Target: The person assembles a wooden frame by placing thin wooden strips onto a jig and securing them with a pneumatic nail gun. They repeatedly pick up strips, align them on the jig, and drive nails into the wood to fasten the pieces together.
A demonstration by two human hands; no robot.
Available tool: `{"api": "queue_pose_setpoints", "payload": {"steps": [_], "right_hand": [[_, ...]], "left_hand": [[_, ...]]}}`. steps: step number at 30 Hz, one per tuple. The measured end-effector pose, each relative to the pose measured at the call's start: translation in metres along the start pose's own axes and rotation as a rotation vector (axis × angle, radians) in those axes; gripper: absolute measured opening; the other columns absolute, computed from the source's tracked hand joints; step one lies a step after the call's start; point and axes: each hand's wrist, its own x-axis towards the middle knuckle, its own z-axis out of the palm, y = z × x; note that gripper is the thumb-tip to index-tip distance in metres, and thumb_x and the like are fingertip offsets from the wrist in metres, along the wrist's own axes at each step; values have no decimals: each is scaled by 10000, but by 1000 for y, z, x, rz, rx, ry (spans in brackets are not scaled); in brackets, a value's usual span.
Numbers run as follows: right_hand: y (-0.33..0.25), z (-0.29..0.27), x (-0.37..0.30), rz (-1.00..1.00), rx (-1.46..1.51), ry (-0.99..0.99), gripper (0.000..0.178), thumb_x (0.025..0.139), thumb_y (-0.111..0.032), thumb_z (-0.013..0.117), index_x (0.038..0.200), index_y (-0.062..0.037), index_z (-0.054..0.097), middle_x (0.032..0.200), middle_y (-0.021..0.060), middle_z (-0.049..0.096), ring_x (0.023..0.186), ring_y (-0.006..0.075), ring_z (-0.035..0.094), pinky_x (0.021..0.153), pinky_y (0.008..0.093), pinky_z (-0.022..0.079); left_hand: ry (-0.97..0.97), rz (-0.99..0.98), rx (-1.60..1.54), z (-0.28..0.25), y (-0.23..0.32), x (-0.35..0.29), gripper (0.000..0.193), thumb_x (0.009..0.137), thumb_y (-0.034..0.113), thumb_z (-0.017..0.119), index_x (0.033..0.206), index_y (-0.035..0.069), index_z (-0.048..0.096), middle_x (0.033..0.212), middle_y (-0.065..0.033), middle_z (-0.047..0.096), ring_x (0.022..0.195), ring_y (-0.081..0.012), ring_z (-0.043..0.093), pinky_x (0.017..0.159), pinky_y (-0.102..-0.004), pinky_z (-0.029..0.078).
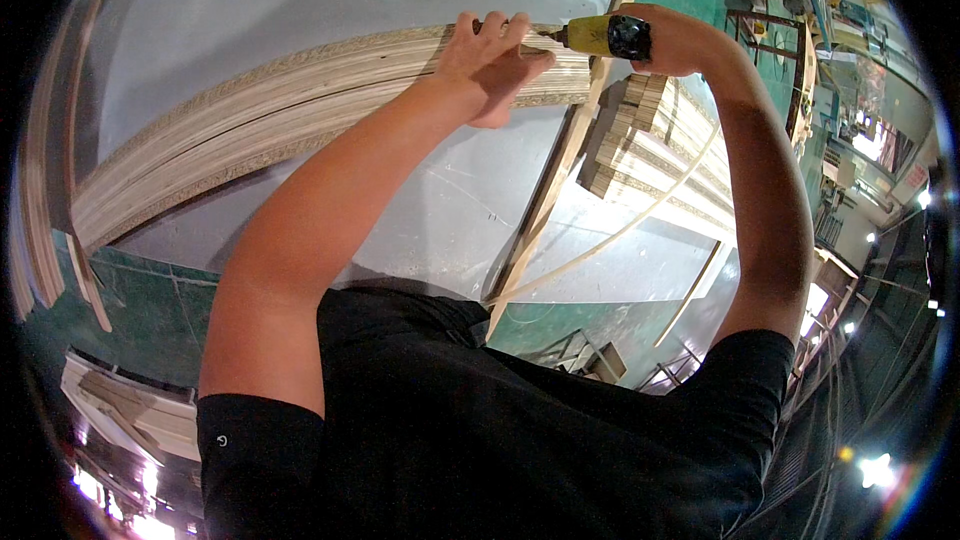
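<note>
One gray desk (430,200) spreads before you, bearing the long bundle of wooden strips (280,100), which curves in from the left and ends near your right side. Beyond that end sits a shorter stack (670,150); a straight batten (550,205) runs between, with a thin curved strip (640,215) close by. Your left grip (490,70) is spread wide over the long bundle near its right end; your right grip (680,40) is closed around the yellow-and-black power tool (588,36), tip pointing left. You could catch your left fingers if the tip skids, since it sits just beside them; uneven pressure could make the strips slide apart. Count one desk, one long bundle, one shorter stack, one batten, one curved strip, two grips, one tool; the bundled strips overlap too closely to count.
</note>
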Motion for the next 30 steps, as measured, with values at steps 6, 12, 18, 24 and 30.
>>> {"api": "queue_pose_setpoints", "payload": {"steps": [6, 12, 18, 24, 30], "right_hand": [[-3, -1, -1, 98, 70, -25, 634, 742, -87, 839, 1322, -78, 584, 1173, 185, 695, 1070, 343, 682, 970, 436, 536], [-16, -7, -1, 105, -6, -40, 601, 741, -77, 828, 1298, -73, 602, 1143, 184, 703, 1031, 332, 694, 939, 444, 549], [-11, -5, -1, 61, 18, -31, 610, 733, -85, 829, 1301, -82, 607, 1132, 175, 710, 993, 329, 705, 898, 449, 560], [-20, -15, -2, 178, 23, -109, 584, 732, -134, 832, 1274, -83, 621, 1044, 162, 735, 925, 321, 714, 860, 451, 568], [-26, 4, -55, 274, 261, 43, 559, 747, -180, 843, 1255, -86, 630, 980, 156, 740, 855, 277, 698, 801, 410, 577]], "left_hand": [[2, 1, -3, -1, 1, 1, 885, 676, 349, 875, 1469, 374, 483, 1564, -144, 364, 1405, -335, 387, 1073, -519, 361], [-16, 0, -9, -2, 0, 2, 894, 670, 348, 880, 1471, 374, 483, 1567, -143, 362, 1407, -338, 388, 1086, -527, 358], [1, -12, -24, 2, 1, 0, 879, 677, 322, 872, 1470, 369, 497, 1592, -151, 337, 1428, -340, 367, 1099, -523, 339], [-56, -5, -97, -3, -1, 1, 862, 688, 301, 863, 1471, 364, 508, 1594, -157, 338, 1424, -338, 368, 1097, -517, 324], [8, 25, -80, -5, -3, -2, 873, 682, 316, 872, 1474, 373, 508, 1592, -159, 335, 1415, -336, 372, 1087, -513, 323]]}}
